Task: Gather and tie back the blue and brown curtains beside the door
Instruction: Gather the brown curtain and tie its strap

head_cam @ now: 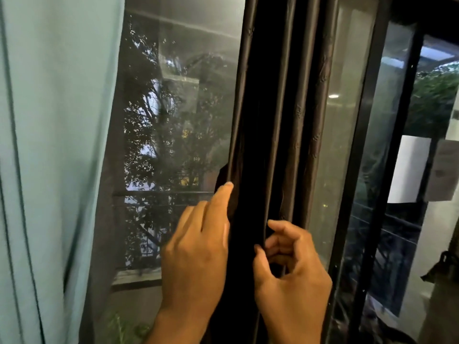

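Observation:
The brown curtain hangs in narrow vertical folds down the middle of the view, bunched together. My left hand lies flat against its left edge, fingers extended and pressing the fabric rightward. My right hand is curled around several folds on the curtain's right side, pinching them between thumb and fingers. The pale blue curtain hangs loose at the far left, untouched by either hand. No tie-back is visible.
Between the curtains is a glass pane with a mesh screen, with trees and a railing outside. A black door frame runs down the right. Beyond it I see white paper stuck on the glass.

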